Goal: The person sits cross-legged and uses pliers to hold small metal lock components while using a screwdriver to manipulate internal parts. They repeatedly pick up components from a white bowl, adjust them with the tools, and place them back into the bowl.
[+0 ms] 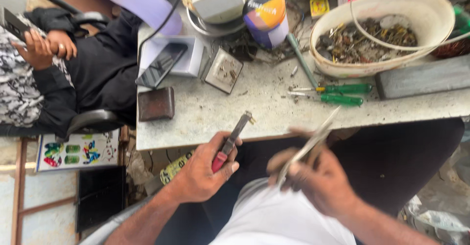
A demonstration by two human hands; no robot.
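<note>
Red-handled pliers sit low in the picture, just below the table's front edge, jaws pointing to 1 o'clock and pinching a tiny brass piece. They look stiff, fairly heavy metal, best held by the padded handles. The left hand clenches those handles. At 3 o'clock, the blurred right hand grips a thin metal tool. 2 green screwdrivers lie beyond.

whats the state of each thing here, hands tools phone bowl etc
left hand: closed round the pliers' red handles
pliers: held up over the table edge, something small in the tip
right hand: holding a thin metal tool, blurred
metal tool: held tilted, blurred
screwdrivers: two, lying flat on the table
phone: screen dark, resting on a white box
bowl: upright, holding small scrap parts
wallet: closed, flat
</note>
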